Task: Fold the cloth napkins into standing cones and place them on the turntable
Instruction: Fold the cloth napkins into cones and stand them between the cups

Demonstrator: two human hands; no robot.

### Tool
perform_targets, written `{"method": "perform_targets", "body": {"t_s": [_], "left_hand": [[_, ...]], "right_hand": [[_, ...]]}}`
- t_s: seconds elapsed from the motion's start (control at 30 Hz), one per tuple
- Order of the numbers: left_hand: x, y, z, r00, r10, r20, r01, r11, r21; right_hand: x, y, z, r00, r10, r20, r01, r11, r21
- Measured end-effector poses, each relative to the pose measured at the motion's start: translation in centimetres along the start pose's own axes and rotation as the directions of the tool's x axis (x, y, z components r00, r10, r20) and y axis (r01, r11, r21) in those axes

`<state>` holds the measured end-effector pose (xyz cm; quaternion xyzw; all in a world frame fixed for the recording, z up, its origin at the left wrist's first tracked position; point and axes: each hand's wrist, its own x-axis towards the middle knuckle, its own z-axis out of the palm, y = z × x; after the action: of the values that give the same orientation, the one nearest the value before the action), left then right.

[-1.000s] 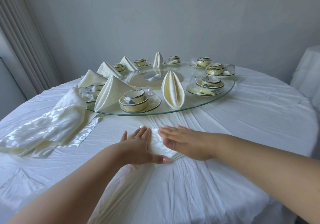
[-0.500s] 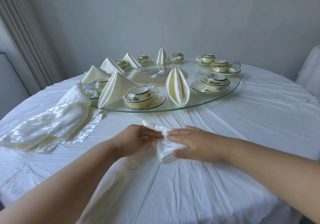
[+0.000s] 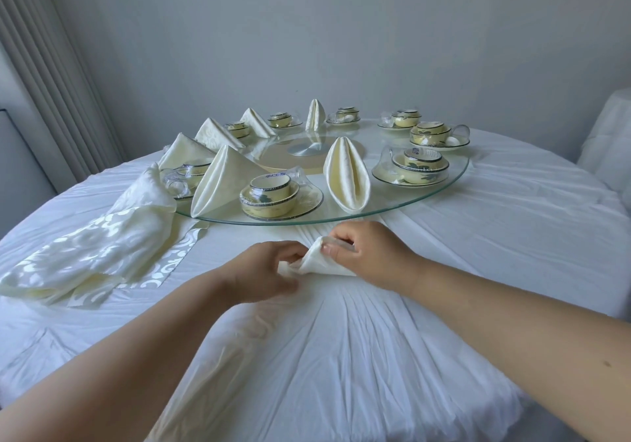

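Observation:
A small folded cream napkin [image 3: 316, 263] is lifted a little off the white tablecloth, just in front of the glass turntable [image 3: 454, 182]. My left hand [image 3: 264, 271] pinches its left end and my right hand [image 3: 370, 257] pinches its upper right edge. Several folded napkins stand on the turntable, among them a pointed cone [image 3: 222, 182] at the near left and an upright rounded one [image 3: 346, 177] near the front middle.
A heap of unfolded patterned cream napkins [image 3: 99, 250] lies on the table at the left. Yellow cup-and-saucer sets [image 3: 273, 197] and clear glasses ring the turntable. A covered piece of furniture [image 3: 607, 134] stands at the right, a curtain at the far left.
My hands went from lying flat on the napkin to pinching it at both ends and raising it off the cloth. The napkin is now folded smaller.

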<state>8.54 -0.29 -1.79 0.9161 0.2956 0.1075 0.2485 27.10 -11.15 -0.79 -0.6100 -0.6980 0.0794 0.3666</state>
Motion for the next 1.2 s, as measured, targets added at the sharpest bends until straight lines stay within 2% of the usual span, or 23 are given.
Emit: {"method": "perform_targets", "body": {"t_s": [0.1, 0.17, 0.27, 0.37, 0.57, 0.67, 0.77, 0.83, 0.9, 1.07, 1.2], "left_hand": [[0.9, 0.3, 0.7, 0.984, 0.041, -0.176, -0.023, 0.995, 0.100], [1.6, 0.7, 0.6, 0.976, 0.053, -0.209, -0.035, 0.995, 0.092], [2.2, 1.6, -0.6, 0.973, 0.052, -0.225, -0.048, 0.999, 0.024], [2.8, 2.2, -1.9, 0.977, 0.056, -0.208, -0.058, 0.998, -0.007], [3.0, 3.8, -2.6, 0.986, 0.045, -0.163, -0.049, 0.999, -0.020], [3.6, 3.4, -2.3, 0.973, -0.026, -0.231, 0.008, 0.997, -0.076], [4.2, 2.7, -1.3, 0.930, -0.063, -0.361, 0.103, 0.990, 0.093], [4.7, 2.9, -0.2, 0.919, -0.045, -0.393, 0.136, 0.969, 0.208], [5.4, 3.5, 0.9, 0.936, -0.042, -0.349, 0.147, 0.949, 0.280], [6.7, 4.9, 2.2, 0.969, -0.161, -0.189, 0.220, 0.908, 0.357], [7.2, 4.8, 2.8, 0.952, -0.240, -0.191, 0.302, 0.844, 0.443]], "right_hand": [[0.7, 0.4, -0.4, 0.996, 0.092, -0.009, -0.090, 0.989, 0.115], [0.5, 0.5, -0.8, 0.995, 0.102, -0.008, -0.100, 0.984, 0.149], [-0.2, 0.5, -2.0, 0.995, 0.097, 0.003, -0.097, 0.991, 0.092], [-0.5, 0.8, -2.7, 0.991, 0.108, -0.080, -0.112, 0.993, -0.047], [-1.0, 0.8, -3.8, 0.978, 0.119, -0.170, -0.129, 0.991, -0.047], [-1.4, 1.0, -5.2, 0.958, 0.178, -0.224, -0.183, 0.983, -0.004], [-1.9, 1.9, -7.1, 0.930, 0.242, -0.275, -0.229, 0.970, 0.078], [-2.2, 2.4, -8.2, 0.917, 0.267, -0.298, -0.262, 0.963, 0.056], [-2.5, 2.5, -8.9, 0.905, 0.269, -0.329, -0.288, 0.958, -0.010], [-2.9, 2.3, -9.5, 0.885, 0.257, -0.388, -0.334, 0.931, -0.147], [-3.0, 2.4, -9.3, 0.874, 0.254, -0.414, -0.339, 0.929, -0.146]]}}
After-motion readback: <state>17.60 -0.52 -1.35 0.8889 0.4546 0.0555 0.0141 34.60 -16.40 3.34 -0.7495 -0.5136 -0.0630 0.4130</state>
